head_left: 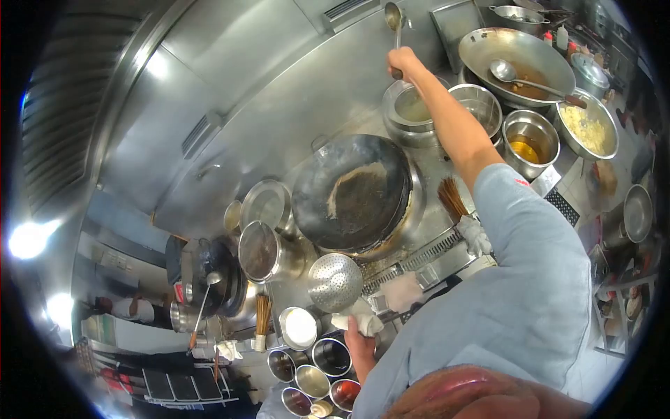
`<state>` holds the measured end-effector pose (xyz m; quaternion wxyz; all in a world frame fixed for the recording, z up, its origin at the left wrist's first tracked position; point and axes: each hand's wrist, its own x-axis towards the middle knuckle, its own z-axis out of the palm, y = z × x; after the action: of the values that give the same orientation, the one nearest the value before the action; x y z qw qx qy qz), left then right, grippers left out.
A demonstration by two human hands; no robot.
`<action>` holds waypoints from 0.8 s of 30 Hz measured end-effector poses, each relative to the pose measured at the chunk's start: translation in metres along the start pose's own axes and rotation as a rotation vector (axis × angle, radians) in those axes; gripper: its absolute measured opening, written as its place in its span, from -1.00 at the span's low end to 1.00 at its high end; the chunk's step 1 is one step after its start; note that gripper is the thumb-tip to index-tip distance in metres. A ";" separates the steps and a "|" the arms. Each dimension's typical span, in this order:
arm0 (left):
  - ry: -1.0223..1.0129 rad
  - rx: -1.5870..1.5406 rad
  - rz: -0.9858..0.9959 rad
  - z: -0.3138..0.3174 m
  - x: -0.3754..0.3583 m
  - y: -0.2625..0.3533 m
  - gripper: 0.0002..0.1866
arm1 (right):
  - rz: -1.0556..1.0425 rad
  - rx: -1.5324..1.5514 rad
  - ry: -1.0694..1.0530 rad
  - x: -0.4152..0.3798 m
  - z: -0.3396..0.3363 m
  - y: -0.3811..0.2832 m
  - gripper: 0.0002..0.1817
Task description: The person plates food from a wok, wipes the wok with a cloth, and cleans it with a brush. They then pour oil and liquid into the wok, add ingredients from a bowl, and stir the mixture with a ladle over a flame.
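Note:
My right hand [405, 63] is stretched far out over the stove, closed around the handle of a metal ladle [393, 15]. The ladle's bowl is raised near the steel back wall, above a round pot [413, 112]. Low in view, my left hand [359, 346] is closed on a white cloth [361, 319]. A perforated strainer [335, 283] lies just beyond the cloth; whether my fingers also grip its handle is hidden. Between my hands sits a large dark wok [352, 192], with a thin pale patch inside.
At upper right, a wide wok [513, 63] holds brown liquid and another ladle [504, 70]. Nearby are a pot of yellow liquid [529, 143] and a bowl of pale yellow food [590, 127]. Bamboo brushes [453, 199], a tall pot [269, 253] and several seasoning containers [313, 380] surround the stove.

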<state>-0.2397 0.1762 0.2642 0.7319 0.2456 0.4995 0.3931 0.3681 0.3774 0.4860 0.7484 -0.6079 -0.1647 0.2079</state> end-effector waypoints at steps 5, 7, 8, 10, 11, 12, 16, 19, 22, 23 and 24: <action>-0.035 0.005 -0.027 0.006 -0.006 -0.005 -0.55 | -0.008 -0.025 -0.142 -0.029 -0.051 -0.020 -0.87; -0.119 0.116 -0.018 0.012 -0.007 -0.001 -0.53 | -0.007 0.009 -0.157 -0.035 -0.063 -0.015 -0.87; -0.172 0.371 0.046 0.014 -0.007 0.003 -0.52 | -0.009 0.019 -0.129 -0.029 -0.067 -0.013 -0.88; -0.177 0.283 0.023 0.025 -0.004 0.005 -0.51 | -0.012 -0.011 -0.121 -0.020 -0.083 -0.011 -0.87; -0.175 0.187 0.007 0.027 -0.002 0.005 -0.50 | -0.041 -0.091 -0.153 -0.018 -0.098 -0.008 -0.94; -0.178 0.182 0.001 0.024 0.006 0.001 -0.50 | -0.095 -0.150 -0.123 -0.030 -0.110 -0.011 -0.94; -0.202 0.288 -0.063 0.018 0.022 -0.006 -0.48 | -0.222 -0.583 0.054 -0.082 -0.136 -0.033 -0.63; -0.260 0.282 -0.086 0.019 0.022 -0.006 -0.48 | -0.313 -0.938 0.158 -0.065 -0.159 -0.027 -0.53; -0.278 0.256 -0.125 0.030 0.027 -0.010 -0.47 | -0.227 -1.052 0.015 -0.049 -0.182 -0.017 -0.59; -0.285 0.269 -0.154 0.032 0.026 -0.010 -0.47 | -0.232 -1.058 0.014 -0.046 -0.180 -0.010 -0.59; -0.289 0.281 -0.181 0.033 0.025 -0.011 -0.45 | -0.203 -1.005 0.028 -0.046 -0.178 0.000 -0.61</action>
<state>-0.2008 0.1919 0.2551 0.7868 0.3529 0.4593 0.2132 0.4175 0.2040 0.4490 0.3824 -0.8763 -0.2923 0.0213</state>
